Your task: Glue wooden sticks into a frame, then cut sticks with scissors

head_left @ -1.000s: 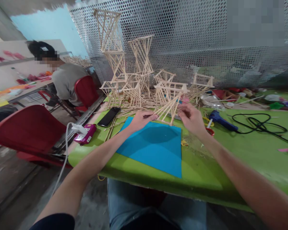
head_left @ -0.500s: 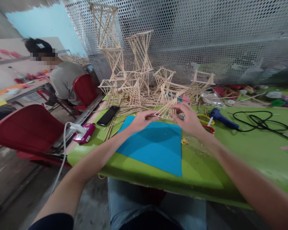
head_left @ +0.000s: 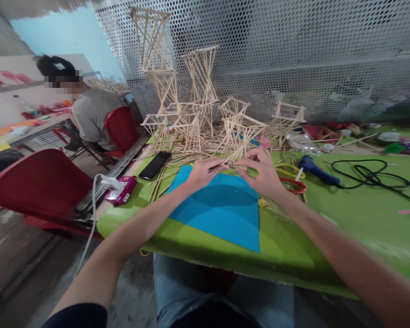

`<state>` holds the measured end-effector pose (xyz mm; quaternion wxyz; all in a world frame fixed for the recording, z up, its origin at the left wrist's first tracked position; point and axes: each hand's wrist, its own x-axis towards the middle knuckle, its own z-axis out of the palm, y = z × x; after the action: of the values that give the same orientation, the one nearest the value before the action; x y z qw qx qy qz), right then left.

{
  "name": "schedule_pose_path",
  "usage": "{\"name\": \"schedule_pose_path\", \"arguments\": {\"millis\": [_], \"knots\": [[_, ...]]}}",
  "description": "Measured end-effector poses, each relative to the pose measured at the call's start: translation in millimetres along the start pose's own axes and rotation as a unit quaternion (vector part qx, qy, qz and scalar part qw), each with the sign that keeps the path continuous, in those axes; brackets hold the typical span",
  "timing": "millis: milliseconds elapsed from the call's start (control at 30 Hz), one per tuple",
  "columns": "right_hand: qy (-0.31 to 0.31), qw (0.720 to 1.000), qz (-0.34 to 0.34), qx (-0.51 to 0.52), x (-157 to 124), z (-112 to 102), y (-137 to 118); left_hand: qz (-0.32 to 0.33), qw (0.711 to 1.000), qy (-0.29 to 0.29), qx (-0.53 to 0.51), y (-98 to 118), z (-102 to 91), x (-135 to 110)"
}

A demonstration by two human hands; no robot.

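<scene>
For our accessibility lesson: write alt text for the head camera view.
Left hand and right hand pinch a small lattice frame of thin wooden sticks above a blue paper sheet on a green table. Taller stick towers stand behind; a blue glue gun lies right.

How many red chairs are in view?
2: one red chair beside the green table at left; another farther back, occupied by a seated person. Others may be hidden.
</scene>
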<state>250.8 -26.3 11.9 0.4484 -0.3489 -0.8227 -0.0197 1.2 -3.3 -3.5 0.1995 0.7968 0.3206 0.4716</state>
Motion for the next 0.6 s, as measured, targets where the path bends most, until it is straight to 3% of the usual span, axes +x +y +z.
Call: {"name": "schedule_pose_path", "arguments": {"millis": [300, 600], "knots": [[-0.041, 0.989, -0.075, -0.121, 2.6, -3.6, 0.4, 0.006, 1.000, -0.013, 0.003, 7.5, -2.2, 0.5], [-0.022, 0.998, -0.028, 0.046, 6.1, -2.7, -7.4, 0.025, 0.999, -0.026, -0.003, 6.8, 3.1, -2.7]]}}
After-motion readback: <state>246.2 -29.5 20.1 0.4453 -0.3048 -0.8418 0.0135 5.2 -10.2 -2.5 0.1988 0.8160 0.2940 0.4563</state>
